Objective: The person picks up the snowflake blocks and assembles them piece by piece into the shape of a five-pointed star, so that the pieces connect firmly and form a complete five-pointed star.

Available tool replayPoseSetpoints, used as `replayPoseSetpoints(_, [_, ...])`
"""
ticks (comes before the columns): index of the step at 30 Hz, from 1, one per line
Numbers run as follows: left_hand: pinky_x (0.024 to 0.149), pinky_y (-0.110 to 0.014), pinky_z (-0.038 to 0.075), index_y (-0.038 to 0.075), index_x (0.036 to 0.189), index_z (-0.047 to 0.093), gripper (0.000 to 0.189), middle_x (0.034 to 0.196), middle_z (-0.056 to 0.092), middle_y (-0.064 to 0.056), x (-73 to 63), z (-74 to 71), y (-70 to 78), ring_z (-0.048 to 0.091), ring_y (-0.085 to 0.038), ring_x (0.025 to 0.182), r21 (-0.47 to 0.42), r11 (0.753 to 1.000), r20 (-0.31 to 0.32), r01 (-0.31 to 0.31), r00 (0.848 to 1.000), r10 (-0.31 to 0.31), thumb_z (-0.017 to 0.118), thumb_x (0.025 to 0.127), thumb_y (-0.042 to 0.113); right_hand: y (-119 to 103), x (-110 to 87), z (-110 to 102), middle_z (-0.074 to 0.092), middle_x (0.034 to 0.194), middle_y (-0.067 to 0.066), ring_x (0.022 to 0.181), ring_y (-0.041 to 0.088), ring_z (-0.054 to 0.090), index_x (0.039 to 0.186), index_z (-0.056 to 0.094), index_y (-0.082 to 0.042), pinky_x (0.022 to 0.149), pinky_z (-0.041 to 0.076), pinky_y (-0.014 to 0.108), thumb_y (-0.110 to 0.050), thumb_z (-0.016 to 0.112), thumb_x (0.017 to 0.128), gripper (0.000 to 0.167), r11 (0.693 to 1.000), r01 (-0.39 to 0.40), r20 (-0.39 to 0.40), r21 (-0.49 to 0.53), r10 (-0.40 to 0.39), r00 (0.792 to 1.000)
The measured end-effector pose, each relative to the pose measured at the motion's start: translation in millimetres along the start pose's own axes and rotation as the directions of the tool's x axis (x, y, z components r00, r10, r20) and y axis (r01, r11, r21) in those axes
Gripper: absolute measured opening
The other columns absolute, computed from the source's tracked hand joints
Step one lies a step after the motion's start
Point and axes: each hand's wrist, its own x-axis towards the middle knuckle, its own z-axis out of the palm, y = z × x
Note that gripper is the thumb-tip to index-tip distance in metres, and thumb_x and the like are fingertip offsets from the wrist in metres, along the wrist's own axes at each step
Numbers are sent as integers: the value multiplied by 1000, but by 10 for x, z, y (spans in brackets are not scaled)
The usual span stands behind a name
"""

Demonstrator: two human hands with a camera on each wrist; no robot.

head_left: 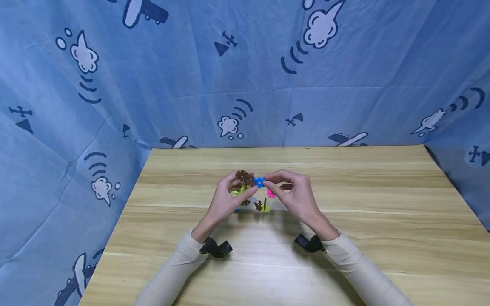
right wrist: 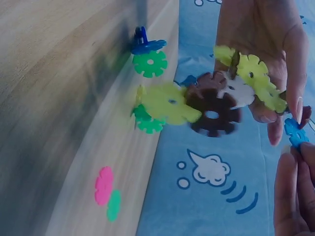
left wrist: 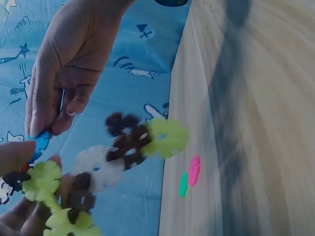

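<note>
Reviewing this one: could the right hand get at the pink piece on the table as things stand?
Probably yes, if the right hand first lets go of the blue piece it pinches. The pink piece lies nearby, mostly uncovered, with a green piece at its edge.

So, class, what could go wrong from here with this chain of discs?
The blue disc is small and pinched in the right hand, so it might slip and drop. Much of the chain juts out unsupported beyond the left hand; pushing on it could work a joint loose.
</note>
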Motion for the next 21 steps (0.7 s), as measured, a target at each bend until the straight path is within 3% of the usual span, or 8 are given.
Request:
replayPoseSetpoints(3, [97,-42,57,10,130,68,39,117,76,-5,8,-12,-7,71,-16,103,19,999,27,-34,999,34,78,94,19,15,9,16,81,99,7,83,22,78,103,80,-10,73,66,26,-15,78,94,10,1000,-3,31,31,2,1000])
replayPoseSetpoints(7, [93,-45,58,14,124,71,32,113,76,-3,-1,-34,-12,70,-13,99,52,997,62,-49,997,46,79,94,21,50,12,41,81,97,7,85,17,77,101,79,-10,77,67,32,-14,77,95,8,1000,6,61,27,-8,998])
replayPoseSetpoints(11, [92,-43,60,18,121,72,27,112,76,2,-18,-56,-23,71,-12,98,101,992,81,-72,995,64,78,95,26,68,10,70,81,95,4,85,15,76,100,80,-12,77,66,30,-12,78,94,6,1000,30,64,-6,-29,997])
replayPoseSetpoints(16, [89,-31,60,19,116,71,20,110,75,3,-29,-59,-60,70,-12,98,145,986,73,-78,995,68,71,100,31,109,8,119,81,96,6,84,18,77,100,80,-10,76,65,24,-10,78,93,6,998,68,66,-20,-66,996])
replayPoseSetpoints(21, [86,-28,58,17,106,69,13,102,73,1,-42,-55,-86,68,-12,92,153,985,39,-75,997,69,69,102,30,116,8,161,80,95,6,83,18,78,99,80,-10,75,65,23,-10,79,93,6,997,77,67,-23,-76,995])
